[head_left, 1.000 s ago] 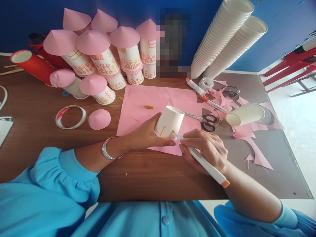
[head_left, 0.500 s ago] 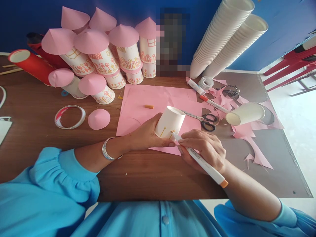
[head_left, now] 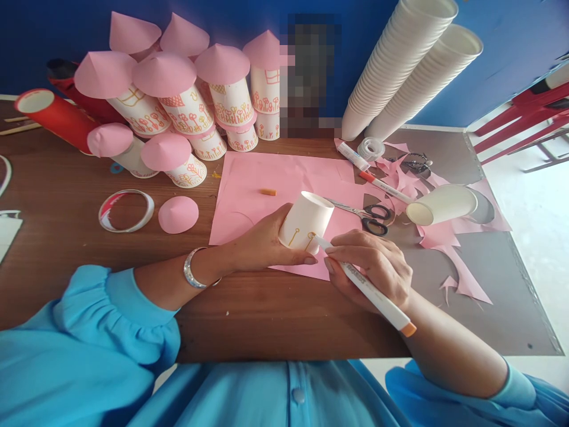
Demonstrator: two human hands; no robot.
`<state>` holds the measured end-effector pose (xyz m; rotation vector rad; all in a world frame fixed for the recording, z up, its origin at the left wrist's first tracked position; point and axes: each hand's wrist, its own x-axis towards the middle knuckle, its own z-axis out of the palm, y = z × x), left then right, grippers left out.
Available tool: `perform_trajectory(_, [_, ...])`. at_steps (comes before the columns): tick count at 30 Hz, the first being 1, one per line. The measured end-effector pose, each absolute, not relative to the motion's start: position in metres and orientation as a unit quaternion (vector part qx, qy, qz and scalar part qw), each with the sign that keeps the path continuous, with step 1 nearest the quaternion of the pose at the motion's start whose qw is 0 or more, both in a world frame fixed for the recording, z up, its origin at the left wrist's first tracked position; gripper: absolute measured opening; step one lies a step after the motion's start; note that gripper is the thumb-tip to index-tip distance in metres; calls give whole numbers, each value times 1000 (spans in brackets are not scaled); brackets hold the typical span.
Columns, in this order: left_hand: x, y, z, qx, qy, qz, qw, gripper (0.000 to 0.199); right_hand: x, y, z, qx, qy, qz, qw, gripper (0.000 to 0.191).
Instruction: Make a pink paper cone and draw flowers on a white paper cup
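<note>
the white, tapered paper cup (head_left: pixel 304 218) was tilted above the large pink paper sheet (head_left: pixel 240 184), near the middle of the dark brown wooden bench (head_left: pixel 267 323). the left hand (head_left: pixel 284 243) had its grip around the cup's left side, thumb along the near edge; the right hand (head_left: pixel 373 264) pinched a slim white pen with an orange end (head_left: pixel 373 293) in its grip, the tip at or barely off the cup's wall. a twist of the cup looked the likeliest trouble, since it could drag the tip astray. wet ink could smear under the left thumb, and too hard a squeeze might dent the thin wall. the metal scissors with black handles (head_left: pixel 377 228) lay just right of the cup, where a sideways knock could shift them.
</note>
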<state>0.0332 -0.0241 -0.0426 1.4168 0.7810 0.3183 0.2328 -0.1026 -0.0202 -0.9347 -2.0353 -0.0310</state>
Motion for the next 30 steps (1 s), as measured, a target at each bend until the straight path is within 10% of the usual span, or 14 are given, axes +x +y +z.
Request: perform_trajectory(30, [32,-24,-42,619,338,139,695,76,233,-102,-20,-384,-813,-21,437,19])
